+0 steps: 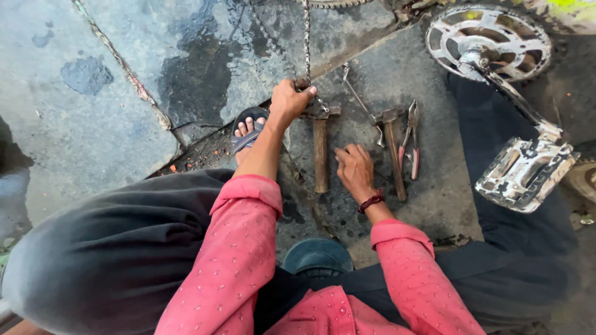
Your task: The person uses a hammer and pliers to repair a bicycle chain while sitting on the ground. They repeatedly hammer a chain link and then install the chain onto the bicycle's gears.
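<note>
Upper centre of the frame: left hand (287, 102) pinches the bicycle chain (307, 43) onto 1 hammer head (323, 111). Right hand (354, 169) hovers, seemingly empty, fingers half curled. Keep the link flat and steady.

Cracked grey stone paving (93, 124) with dark wet stains (192, 68), lit by soft, even daylight.

There are no boxes, packets, labels, signs or screens here
</note>
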